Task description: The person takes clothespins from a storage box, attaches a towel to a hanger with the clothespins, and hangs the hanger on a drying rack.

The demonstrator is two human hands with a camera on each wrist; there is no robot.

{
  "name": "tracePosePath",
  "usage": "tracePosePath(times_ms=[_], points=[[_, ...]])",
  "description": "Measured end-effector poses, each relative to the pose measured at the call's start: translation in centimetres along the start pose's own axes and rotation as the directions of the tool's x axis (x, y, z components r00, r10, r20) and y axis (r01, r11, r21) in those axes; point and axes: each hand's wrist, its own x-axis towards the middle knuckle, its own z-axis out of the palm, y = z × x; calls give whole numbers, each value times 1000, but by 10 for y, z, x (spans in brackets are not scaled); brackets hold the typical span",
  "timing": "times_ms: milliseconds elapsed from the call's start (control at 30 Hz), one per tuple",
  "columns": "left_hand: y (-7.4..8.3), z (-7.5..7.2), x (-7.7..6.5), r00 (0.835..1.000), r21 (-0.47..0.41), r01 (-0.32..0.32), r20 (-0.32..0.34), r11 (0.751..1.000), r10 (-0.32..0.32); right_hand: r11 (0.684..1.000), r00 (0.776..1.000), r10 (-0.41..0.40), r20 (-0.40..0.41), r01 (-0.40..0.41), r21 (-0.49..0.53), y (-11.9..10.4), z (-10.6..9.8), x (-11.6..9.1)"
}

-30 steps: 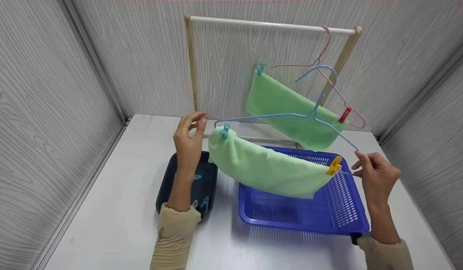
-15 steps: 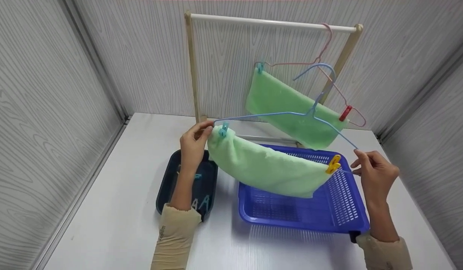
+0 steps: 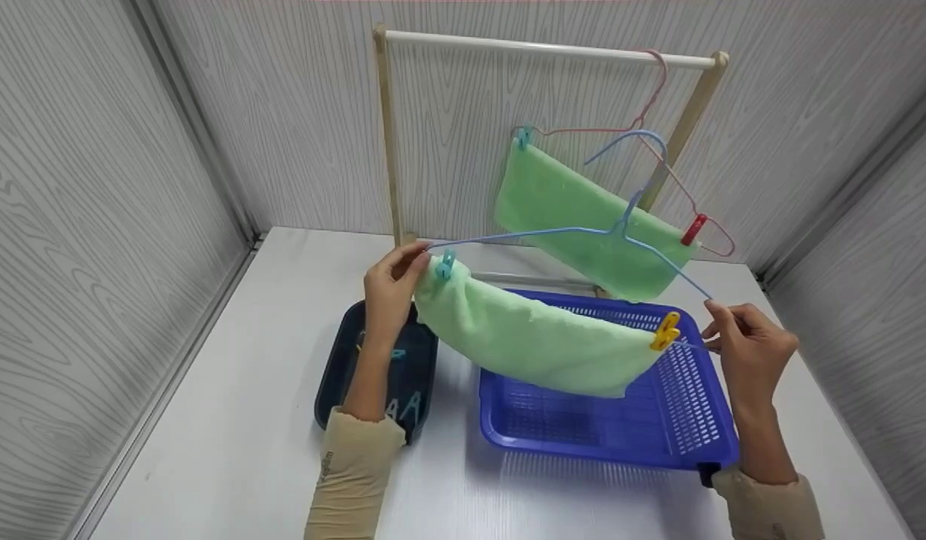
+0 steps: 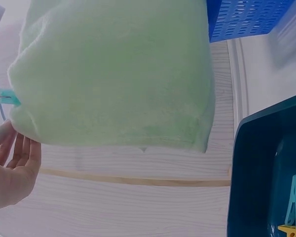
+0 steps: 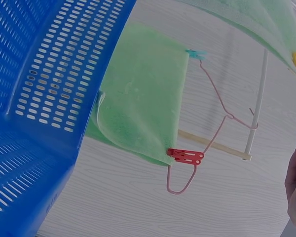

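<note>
A blue clothes hanger [image 3: 523,234] is held up over the table, tilted down to the right. My left hand [image 3: 390,292] pinches its left end, right beside the cloth's corner. At the other end, my right hand [image 3: 756,352] grips the hanger between thumb and fingers. Along the hanger's lower bar hangs a pale green cloth [image 3: 538,341], bunched at its left. A teal clothespin [image 3: 446,264] clips that left corner, and a yellow clothespin [image 3: 665,331] clips the right. In the left wrist view my left fingertips [image 4: 24,150] touch the cloth near the teal clothespin.
Behind, a pink hanger [image 3: 643,101] with another green cloth [image 3: 590,217] hangs from the rack's white rod [image 3: 545,49]. A blue perforated basket [image 3: 605,454] stands below the held cloth. A dark tray [image 3: 332,375] with several clothespins [image 3: 410,406] lies under my left forearm.
My left hand has moved right and slightly down from beside the hanger and taken hold of its left end. The right hand keeps its grip, with the hanger nearly still.
</note>
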Motion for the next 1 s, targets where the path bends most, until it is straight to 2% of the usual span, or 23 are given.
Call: tracePosePath(times_ms=[200,333,433,567,633,833,900,1000], points=[[0,4,0,999,-12,-44,-21,999,44,1000,1000,-27,10,27,1,2,2,-1],[17,3,-1,998,-20,-33,-52,999,32,1000,1000,-14,25,14,1,4,1,0],[31,3,-2,997,-10,-21,-71,1000,20,1000,997,2,80,0,-23,6,-2,2],[33,2,-1,996,-2,-27,-86,1000,26,997,982,0,188,13,-72,6,-7,3],[31,2,0,996,-6,-30,-88,1000,30,996,972,2,236,21,-91,6,-10,2],[3,1,4,995,-6,-49,-89,999,48,989,941,36,337,15,-147,25,-19,3],[-3,0,5,994,9,-57,-91,998,57,989,922,28,385,32,-147,32,-21,5],[-6,-1,6,994,20,-64,-93,998,66,994,881,-33,473,79,-79,32,-24,5]])
